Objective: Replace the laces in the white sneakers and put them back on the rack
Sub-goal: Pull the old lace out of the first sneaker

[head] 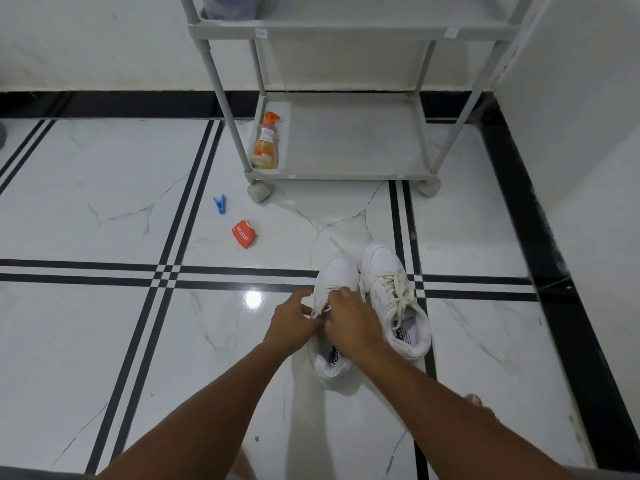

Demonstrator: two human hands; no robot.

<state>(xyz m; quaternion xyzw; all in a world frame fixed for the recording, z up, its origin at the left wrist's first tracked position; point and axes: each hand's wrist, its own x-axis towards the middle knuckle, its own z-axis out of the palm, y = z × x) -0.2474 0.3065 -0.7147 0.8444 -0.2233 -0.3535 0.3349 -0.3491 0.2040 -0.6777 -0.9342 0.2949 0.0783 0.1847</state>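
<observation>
Two sneakers: side by side on the tile floor (104, 220), toes toward the rack (346, 168).
Left sneaker (334, 275): under both our hands.
Left hand (291, 323): fingers pinching its lace (320, 310).
Right hand (349, 318): fingers curled on the lace too.
Right sneaker (394, 296): laced up, nobody touching it.
Rack shelf: just a spray bottle (266, 143).
Floor bits: blue peg (219, 204), red packet (244, 234).
</observation>
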